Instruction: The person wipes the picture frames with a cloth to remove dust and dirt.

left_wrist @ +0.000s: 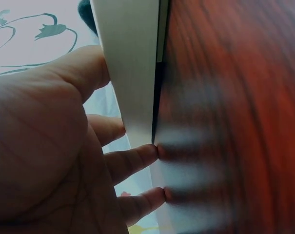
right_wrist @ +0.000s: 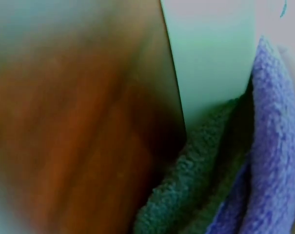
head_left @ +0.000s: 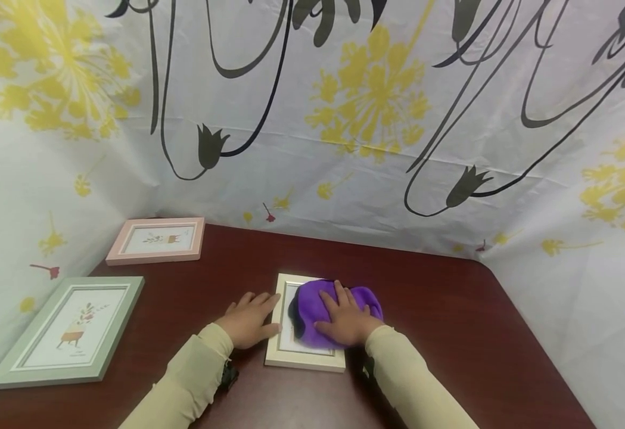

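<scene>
A cream picture frame (head_left: 304, 360) lies face up on the dark wood table, partly covered by a folded cloth (head_left: 309, 301), purple with a dark side. My right hand (head_left: 347, 322) rests flat on the cloth with fingers spread, pressing it over the right part of the picture. At the frame's left edge is my left hand (head_left: 248, 322). In the left wrist view its thumb and index finger touch the frame's side (left_wrist: 130, 73), while other fingertips reach the tabletop. The right wrist view catches the purple fold (right_wrist: 274, 146) beside the frame's outer edge (right_wrist: 210, 58); the right hand is hidden there.
To the left on the table (head_left: 425, 298) lies a green picture frame (head_left: 114, 336) with a plant drawing. Behind it is a smaller pink frame (head_left: 154, 259). A white sheet (head_left: 269, 196) with yellow and grey flowers hangs along the table's back and sides.
</scene>
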Motion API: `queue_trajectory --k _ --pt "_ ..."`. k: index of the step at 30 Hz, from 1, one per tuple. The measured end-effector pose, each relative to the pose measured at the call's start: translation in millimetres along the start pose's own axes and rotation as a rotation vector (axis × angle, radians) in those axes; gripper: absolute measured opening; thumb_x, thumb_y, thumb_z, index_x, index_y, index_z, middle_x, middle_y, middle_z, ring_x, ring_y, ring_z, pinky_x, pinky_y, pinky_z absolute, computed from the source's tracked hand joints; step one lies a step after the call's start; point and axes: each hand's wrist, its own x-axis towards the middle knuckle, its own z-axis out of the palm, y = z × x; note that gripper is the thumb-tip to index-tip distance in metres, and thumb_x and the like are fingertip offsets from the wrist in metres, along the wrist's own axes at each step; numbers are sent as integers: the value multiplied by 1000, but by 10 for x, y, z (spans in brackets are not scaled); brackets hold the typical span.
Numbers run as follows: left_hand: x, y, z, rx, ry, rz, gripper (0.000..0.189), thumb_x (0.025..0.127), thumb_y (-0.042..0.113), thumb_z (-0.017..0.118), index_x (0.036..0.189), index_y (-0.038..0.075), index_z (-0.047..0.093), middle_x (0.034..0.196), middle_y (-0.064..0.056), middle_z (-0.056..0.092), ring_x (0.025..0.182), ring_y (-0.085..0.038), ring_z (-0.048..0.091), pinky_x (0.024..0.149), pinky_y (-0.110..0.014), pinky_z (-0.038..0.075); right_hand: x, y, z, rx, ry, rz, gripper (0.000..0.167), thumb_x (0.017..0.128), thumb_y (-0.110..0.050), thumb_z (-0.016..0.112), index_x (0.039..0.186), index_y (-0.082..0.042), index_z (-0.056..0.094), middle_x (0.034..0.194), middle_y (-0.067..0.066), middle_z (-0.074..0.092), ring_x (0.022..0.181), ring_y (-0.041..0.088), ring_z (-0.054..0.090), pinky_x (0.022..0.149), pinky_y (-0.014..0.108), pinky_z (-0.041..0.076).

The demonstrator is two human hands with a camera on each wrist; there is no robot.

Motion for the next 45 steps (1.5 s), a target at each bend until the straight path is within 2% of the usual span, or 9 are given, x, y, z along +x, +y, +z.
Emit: queue_trajectory --k 9,16,25,30,37,42,45 --pt "1 -9 15 10 8 1 69 98 40 59 155 9 34 154 -20 36 142 -48 25 107 -71 24 -243 -26 128 32 18 -61 76 96 -53 53 158 -15 29 163 23 5 147 45 13 99 81 20" --pt "-2 -8 38 8 -2 -5 69 99 40 58 155 9 34 155 -20 35 143 -48 24 107 -71 23 -382 -3 182 37 10 -106 71 100 -53 46 158 -15 30 164 19 7 149 40 11 100 79 20" --pt "-31 16 4 -2 -15 -4 69 99 39 58 155 7 34 155 -21 35 142 -48 24 107 -71 23 -688 -65 261 40 4 -200 72 101 -58 38 157 -13 30 164 20 8 148 44 10 97 83 19" --pt "-38 6 -14 4 -17 -4 67 100 38 58 155 8 34 155 -21 35 142 -48 24 107 -71 23 -793 -121 271 30 -1 -211 72 101 -60 37 157 -15 30 164 18 8 148 44 9 96 83 20" --pt "-20 -26 -10 7 -20 -5 67 100 40 58 155 10 36 155 -19 35 143 -49 23 107 -71 24 -710 -130 202 -9 -15 -182 71 101 -59 37 157 -17 31 165 17 10 148 42 11 99 79 23" --pt "9 -28 -2 16 -13 7 67 99 41 58 155 11 36 155 -18 36 142 -49 24 107 -71 24 -517 -54 129 -1 -32 -140 71 100 -60 38 158 -18 31 165 15 10 149 40 10 100 78 25" --pt "19 -24 4 19 -10 9 67 99 41 58 155 11 37 154 -18 37 142 -49 24 107 -71 24 -393 -26 72 1 -29 -125 70 100 -56 44 157 -18 32 164 16 11 149 40 12 100 77 26"
